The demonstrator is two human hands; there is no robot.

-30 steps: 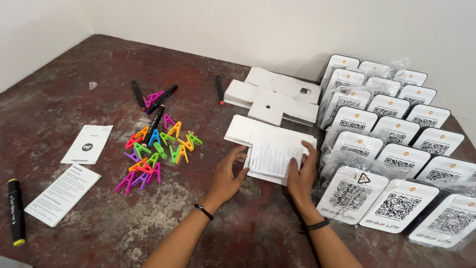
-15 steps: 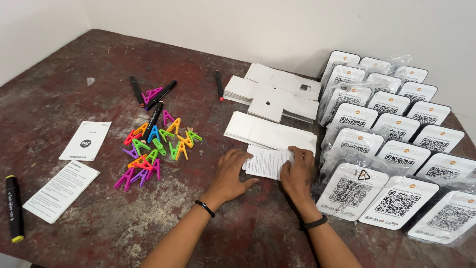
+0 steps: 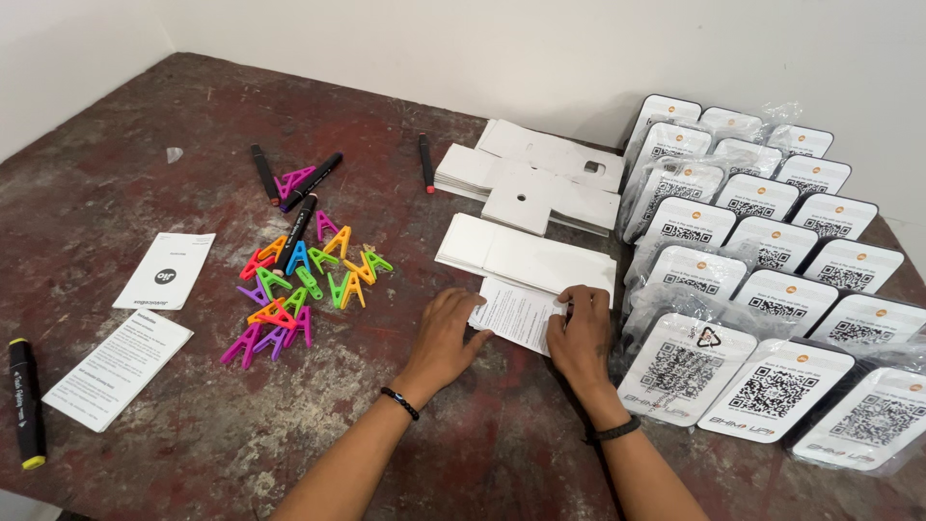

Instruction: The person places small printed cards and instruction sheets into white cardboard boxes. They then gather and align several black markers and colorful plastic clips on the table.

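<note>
White and thin, the printed paper leaflet (image 3: 519,314) lies flat on the worn brown table (image 3: 482,425) at the lower middle of the frame, just in front of a stack of white cards (image 3: 526,256). The left hand (image 3: 446,331) rests palm down with its fingers spread loosely, the fingertips touching the leaflet's left edge. The right hand (image 3: 579,328) lies on the leaflet's right side, its fingers curled and pressed down on the sheet; whether the thumb and forefinger actually pinch the edge cannot be told from this view.

The leaflet looks light, soft and easy to crease, so it would likely bend or slide under a careless push. Its free left edge and near corner seem the best places to take hold, with a light pinch and not a flat press.

To the left of centre sits a heap of bright plastic clips (image 3: 294,285) with a few black markers (image 3: 299,217) among them. Two more leaflets (image 3: 121,367) lie at the lower left, beside another marker with a yellow end (image 3: 26,405). Rows of plastic-wrapped placards bearing square code patterns (image 3: 772,280) fill the right side, well clear of the left hand and just beside the right.
</note>
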